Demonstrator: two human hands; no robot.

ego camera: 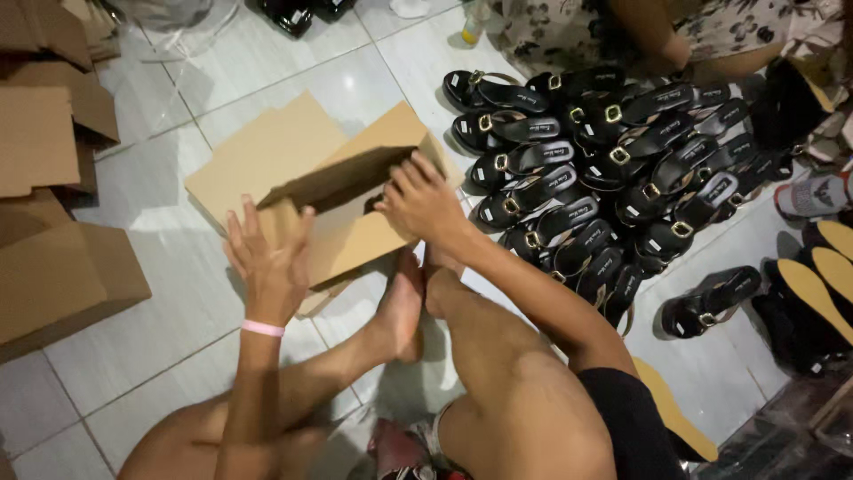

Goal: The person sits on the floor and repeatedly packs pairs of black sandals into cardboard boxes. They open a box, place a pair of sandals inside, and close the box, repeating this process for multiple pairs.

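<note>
A brown cardboard box (355,236) lies half folded on the white tiled floor in front of my feet. My left hand (267,262), with a pink band at the wrist, grips the box's near left corner. My right hand (422,200) holds the right side wall of the box, fingers curled over its edge. The inside of the box shows as a dark slot between the two hands. A flat sheet of cardboard (267,151) lies under and behind the box.
A big heap of black sandals with gold buckles (595,169) lies to the right. Another person in a flowered garment (640,31) sits behind it. Flat cardboard pieces (53,178) pile up on the left. Tan soles (822,276) lie at the far right.
</note>
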